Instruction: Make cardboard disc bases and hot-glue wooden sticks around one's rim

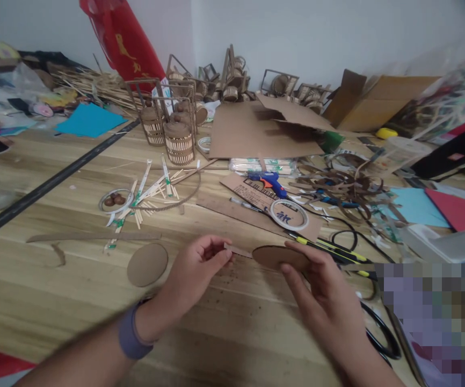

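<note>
**Cardboard disc in the right hand, narrow strip at its edge**

I see the cardboard disc (276,259) raised over the desk (220,338), between my two hands and gripped at its right side by the right hand (325,290). That thumb presses the near face, with fingers over the far edge. The left hand (200,266) has thumb and fingers pinched together on one end of a narrow cardboard strip (239,251); its other end runs to the disc's left edge, though I can't tell whether they touch.

Just left of my left hand, a second disc (147,265) lies flat, with a longer strip (91,236) behind it. Further back, a tape ring (130,199) encloses several brown balls (114,199), beside scattered sticks (147,207).

Beyond the right hand, a white tape roll (305,218) lies on printed cardboard (252,194), near a blue glue gun (268,181). Behind that, a clear wrapper holds a bundle of chopsticks (262,165). Brown-topped slatted buckets (179,149) stand inside frames at back left. At back right sits an open cardboard box (389,102), its inside hidden from me.
</note>
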A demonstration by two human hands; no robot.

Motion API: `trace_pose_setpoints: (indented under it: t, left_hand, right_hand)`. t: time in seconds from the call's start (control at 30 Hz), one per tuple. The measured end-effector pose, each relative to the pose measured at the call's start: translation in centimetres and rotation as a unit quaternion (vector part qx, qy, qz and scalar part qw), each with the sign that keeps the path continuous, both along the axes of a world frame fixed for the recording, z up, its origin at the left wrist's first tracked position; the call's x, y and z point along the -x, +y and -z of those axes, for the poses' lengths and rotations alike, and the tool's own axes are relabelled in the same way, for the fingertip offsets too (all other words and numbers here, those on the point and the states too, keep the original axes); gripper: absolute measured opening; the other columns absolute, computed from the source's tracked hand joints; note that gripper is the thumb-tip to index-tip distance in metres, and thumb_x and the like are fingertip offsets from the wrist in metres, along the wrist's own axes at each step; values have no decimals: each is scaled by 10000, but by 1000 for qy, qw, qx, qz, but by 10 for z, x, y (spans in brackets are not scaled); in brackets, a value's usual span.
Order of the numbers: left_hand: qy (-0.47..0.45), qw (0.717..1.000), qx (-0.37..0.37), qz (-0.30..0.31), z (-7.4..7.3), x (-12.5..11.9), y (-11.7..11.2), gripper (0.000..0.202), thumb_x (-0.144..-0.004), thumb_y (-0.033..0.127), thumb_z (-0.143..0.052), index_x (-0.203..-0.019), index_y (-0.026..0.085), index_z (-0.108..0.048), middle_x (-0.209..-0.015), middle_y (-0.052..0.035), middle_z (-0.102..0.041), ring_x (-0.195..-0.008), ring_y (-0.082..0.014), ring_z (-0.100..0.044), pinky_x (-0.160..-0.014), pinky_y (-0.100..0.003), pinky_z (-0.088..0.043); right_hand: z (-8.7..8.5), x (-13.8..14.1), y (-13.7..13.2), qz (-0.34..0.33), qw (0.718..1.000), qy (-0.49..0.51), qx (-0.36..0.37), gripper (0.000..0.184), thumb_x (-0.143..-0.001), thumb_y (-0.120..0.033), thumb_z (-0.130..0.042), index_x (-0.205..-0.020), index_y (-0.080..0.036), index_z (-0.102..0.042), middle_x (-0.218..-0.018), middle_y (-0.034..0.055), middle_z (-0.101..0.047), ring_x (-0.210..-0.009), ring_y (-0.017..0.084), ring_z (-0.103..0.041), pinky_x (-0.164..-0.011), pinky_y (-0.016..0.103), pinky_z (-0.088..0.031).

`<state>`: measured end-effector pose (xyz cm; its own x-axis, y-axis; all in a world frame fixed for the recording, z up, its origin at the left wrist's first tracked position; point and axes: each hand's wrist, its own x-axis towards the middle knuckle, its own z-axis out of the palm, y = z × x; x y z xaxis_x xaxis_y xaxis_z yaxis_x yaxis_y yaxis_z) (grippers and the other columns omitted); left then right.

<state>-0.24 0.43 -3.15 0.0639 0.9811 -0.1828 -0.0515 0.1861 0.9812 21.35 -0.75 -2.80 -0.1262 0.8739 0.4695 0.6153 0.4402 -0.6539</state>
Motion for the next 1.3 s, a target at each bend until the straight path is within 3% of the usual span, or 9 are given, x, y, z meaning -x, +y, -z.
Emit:
trace_pose_setpoints:
  t: [0.07, 0.4, 0.67, 0.93, 1.3]
  left_hand:
    - [36, 999, 4, 14, -1, 1, -1, 216, -775, 335, -643, -932, 187, -657, -803, 0, -691, -749, -157, -633, -693, -261, -488]
    - [212, 975, -6, 68, -2, 3, 0, 171, -787, 267, -548, -906, 189, -644, -838, -34, -714, -778, -200, -659, -699, -297, -481]
    - [238, 968, 8, 83, 0, 3, 3, 138, -774, 252, -547, -857, 178, -628, -821, -55, -721, -769, -213, -660, -652, -292, -479]
    - [229, 970, 3, 85, -2, 4, 3, 131, -780, 254, -556, -852, 180, -637, -852, -63, -731, -794, -221, -670, -672, -301, -489]
    - [227, 970, 3, 85, -2, 4, 3, 115, -786, 241, -561, -852, 182, -634, -857, -60, -728, -803, -224, -674, -683, -304, -486]
  right_hand:
    - [0, -1, 2, -1, 1000, -30, 6, 220, -905, -229, -550, -1123, -253, -572, -990, 62, -698, -838, 199, -689, -677, 296, -571]
    - [7, 9, 10, -47, 996, -57, 54, 220, -908, -231, -492, -1115, -211, -563, -938, 56, -705, -726, 167, -671, -602, 250, -541]
    - [13, 10, 10, -59, 992, -72, 84, 237, -909, -233, -491, -1136, -209, -554, -960, 68, -709, -774, 188, -686, -580, 259, -548]
    - [11, 11, 10, -91, 989, -92, 72, 246, -921, -211, -460, -1150, -212, -550, -1012, 84, -708, -855, 209, -701, -688, 306, -577]
    - [9, 12, 10, -98, 987, -120, 51, 234, -917, -180, -463, -1137, -207, -540, -992, 77, -713, -857, 202, -703, -693, 290, -576]
